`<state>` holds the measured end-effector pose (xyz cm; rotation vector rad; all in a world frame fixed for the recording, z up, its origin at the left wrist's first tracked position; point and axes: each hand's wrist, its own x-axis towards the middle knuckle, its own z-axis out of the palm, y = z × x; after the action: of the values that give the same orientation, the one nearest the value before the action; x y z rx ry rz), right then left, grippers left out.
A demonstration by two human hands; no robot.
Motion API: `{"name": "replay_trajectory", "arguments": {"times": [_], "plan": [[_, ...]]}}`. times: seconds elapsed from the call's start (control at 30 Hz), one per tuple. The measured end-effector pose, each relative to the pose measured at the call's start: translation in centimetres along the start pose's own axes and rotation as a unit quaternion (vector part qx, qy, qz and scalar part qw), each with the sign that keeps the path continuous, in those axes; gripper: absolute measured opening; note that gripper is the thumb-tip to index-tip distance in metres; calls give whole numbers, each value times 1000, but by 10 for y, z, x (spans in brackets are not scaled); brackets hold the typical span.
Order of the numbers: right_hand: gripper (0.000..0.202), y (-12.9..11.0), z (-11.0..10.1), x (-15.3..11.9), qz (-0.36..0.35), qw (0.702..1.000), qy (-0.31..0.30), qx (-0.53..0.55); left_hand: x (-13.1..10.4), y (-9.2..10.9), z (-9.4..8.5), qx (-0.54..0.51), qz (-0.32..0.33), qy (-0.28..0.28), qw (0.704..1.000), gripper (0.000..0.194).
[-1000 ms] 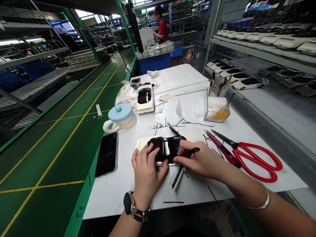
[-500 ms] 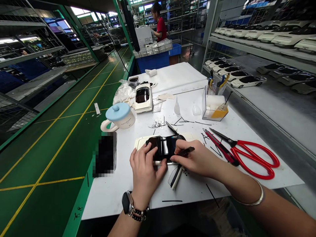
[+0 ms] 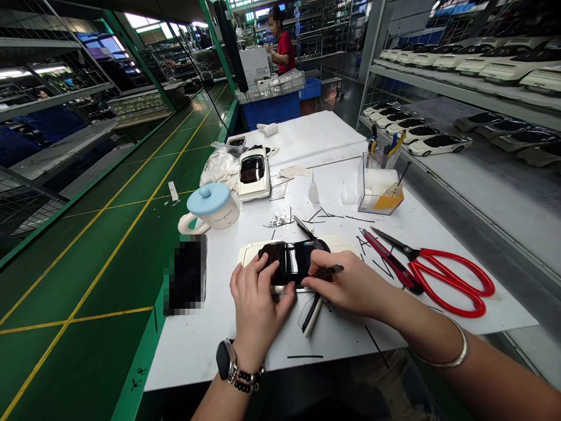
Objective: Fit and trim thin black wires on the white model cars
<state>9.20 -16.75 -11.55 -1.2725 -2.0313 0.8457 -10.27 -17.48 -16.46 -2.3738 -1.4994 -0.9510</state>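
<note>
A white model car (image 3: 249,252) with a glossy black roof and windows lies sideways across the white tabletop in front of me. My left hand (image 3: 258,292) steadies its left part, fingers over the dark glass and thumb along the near side. In my right hand (image 3: 335,278), a slim dark tool (image 3: 329,271) is pinched between thumb and fingers. Its tip is hidden by my fingers at the near right side of the dark glass. Just below the car lie thin black and white strips (image 3: 312,316). Behind it rests a dark, narrow pointed tool (image 3: 303,227).
Red-handled scissors (image 3: 456,280) and a red cutter (image 3: 390,260) lie at right. A lidded mug (image 3: 214,207) and a phone (image 3: 186,278) are left. Further back stand another white model car (image 3: 254,175) and a clear tool box (image 3: 380,187). Shelves at right hold several model cars.
Both hands keep nearly the same place on the car, with the right hand shifting very slightly. The view has moved a little. A co-worker in the background has raised their head and arm.
</note>
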Motion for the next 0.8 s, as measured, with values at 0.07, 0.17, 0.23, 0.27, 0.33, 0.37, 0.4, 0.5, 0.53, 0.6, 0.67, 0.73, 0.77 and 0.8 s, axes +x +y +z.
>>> {"name": "replay_trajectory", "arguments": {"times": [0.07,0.17,0.23,0.27,0.33,0.37,0.4,0.5,0.53,0.6,0.67,0.73,0.77,0.8], "plan": [[14,-1,2,0,-1,1000,-3,-3,0,0,0,0,1,0,1000,39],[14,-2,7,-1,-17,1000,5,-22,0,0,0,0,2,-3,1000,38],[15,-3,12,-3,-19,999,25,-35,0,1,0,0,0,-3,1000,37],[15,-4,15,-4,-10,999,37,-36,0,1,0,0,-1,-3,1000,37],[16,-6,21,-6,20,997,65,-27,-1,1,0,0,-3,-4,1000,37],[16,-6,25,-7,32,996,80,-23,-1,1,0,1,-3,-5,1000,37],[17,-7,28,-9,40,994,95,-20,-1,1,0,1,-3,-5,1000,37],[18,-8,37,-12,45,989,140,-17,-2,1,0,2,0,-6,1000,37],[18,-8,39,-12,46,988,149,-17,-2,1,0,1,1,-6,1000,37],[17,-8,42,-13,46,987,154,-27,-2,0,0,1,3,-7,1000,37],[16,-9,44,-12,39,987,147,-53,-2,0,0,0,5,-6,1000,38],[15,-11,45,-10,28,987,137,-84,-2,0,0,-2,6,-8,1000,38],[14,-12,45,-8,22,986,132,-101,-2,0,0,-3,5,-8,1000,37],[14,-12,46,-7,18,984,129,-118,-2,0,0,-3,4,-10,1000,37]]}}
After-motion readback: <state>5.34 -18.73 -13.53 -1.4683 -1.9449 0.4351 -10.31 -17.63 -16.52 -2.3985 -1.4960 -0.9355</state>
